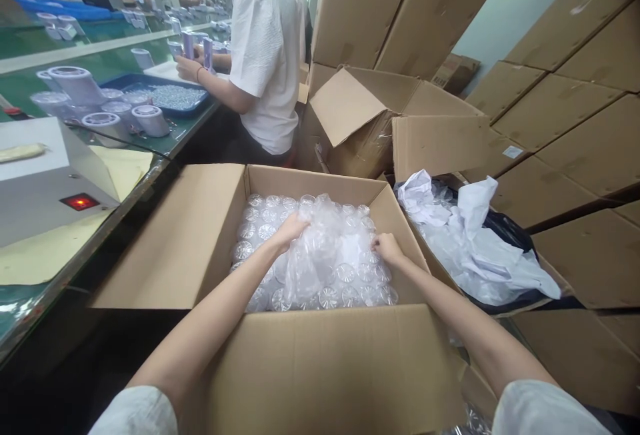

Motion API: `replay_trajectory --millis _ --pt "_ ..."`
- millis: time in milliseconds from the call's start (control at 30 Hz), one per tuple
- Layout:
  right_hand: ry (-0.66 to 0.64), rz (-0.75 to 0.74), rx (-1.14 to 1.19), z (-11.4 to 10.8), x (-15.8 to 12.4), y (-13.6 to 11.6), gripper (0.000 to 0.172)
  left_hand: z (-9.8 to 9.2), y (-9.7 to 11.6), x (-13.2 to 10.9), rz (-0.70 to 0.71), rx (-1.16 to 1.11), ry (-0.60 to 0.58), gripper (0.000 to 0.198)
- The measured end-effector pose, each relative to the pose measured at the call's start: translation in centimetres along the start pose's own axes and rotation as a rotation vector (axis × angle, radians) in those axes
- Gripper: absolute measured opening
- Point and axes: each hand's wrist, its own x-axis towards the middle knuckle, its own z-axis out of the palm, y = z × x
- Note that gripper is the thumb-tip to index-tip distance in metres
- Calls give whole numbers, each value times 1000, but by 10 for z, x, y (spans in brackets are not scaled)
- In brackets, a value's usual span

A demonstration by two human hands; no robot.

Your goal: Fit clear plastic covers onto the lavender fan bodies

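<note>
In front of me an open cardboard box (330,362) is filled with rows of clear plastic round pieces (345,274), ribbed on top. My left hand (293,230) is closed on a crumpled clear plastic bag (317,242) that lies over the middle of the rows. At the box's right side my right hand (387,247) is closed, its fingers bent near the edge of the rows. What is between those fingers, if anything, is too small to make out. Part of the rows is hidden under the bag.
Crumpled plastic and paper (465,235) fill a bag-lined container to the right. A workbench (185,132) on the left carries a grey machine (50,172), purple-white cylinders (75,85) and a blue tray (200,103). A co-worker (267,48) stands ahead. Stacked cartons (590,155) line the right.
</note>
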Motion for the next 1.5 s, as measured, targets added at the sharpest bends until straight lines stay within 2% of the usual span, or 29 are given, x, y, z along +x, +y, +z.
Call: replay_trajectory --millis 167,233,333,367,467,533,633,733,800,900,967,1033,1067,1167,1233,1300,1400,1467,1500 --pt "94 -71 87 -28 -3 -16 21 -6 -3 0 74 103 -12 14" --pt "105 -139 141 -38 -8 -30 20 -1 -2 -4 119 130 -38 21" --pt "93 -283 252 -48 -18 -63 19 17 4 -10 213 167 -99 46" --pt "81 -339 299 -50 -21 -76 18 23 7 -11 246 179 -123 49" --pt "57 -490 468 -51 -25 -117 11 31 20 -8 312 223 -140 29" --pt "60 -548 592 -48 -23 -143 16 19 29 -3 320 261 -92 19" --pt "63 -576 746 -34 -15 -180 31 -18 41 1 292 330 -7 15" --pt "52 -594 840 -13 -6 -212 35 -55 45 -1 229 417 50 9" --pt "55 -608 864 -4 -2 -224 39 -72 46 -5 184 477 95 10" --pt "92 -598 822 4 -5 -225 49 -94 48 -6 126 538 214 14" --pt "74 -607 722 12 -15 -217 57 -108 53 -5 99 554 322 10" --pt "-13 -656 577 26 -29 -210 69 -119 58 -3 85 562 428 1" --pt "-64 -684 501 34 -37 -207 73 -123 60 -2 88 568 470 4" --pt "-166 -729 304 47 -49 -201 67 -124 62 -4 132 585 516 13" --pt "-167 -718 221 40 -45 -192 65 -118 57 -8 172 586 487 16" --pt "-125 -681 175 19 -33 -174 66 -113 50 -11 200 574 470 20" --pt "5 -567 126 -15 -14 -145 67 -113 43 -12 198 539 506 23" --pt "78 -495 91 -24 -6 -140 61 -118 45 -9 167 523 529 22" --pt "89 -480 76 -22 -4 -145 56 -121 47 -7 150 524 527 19"
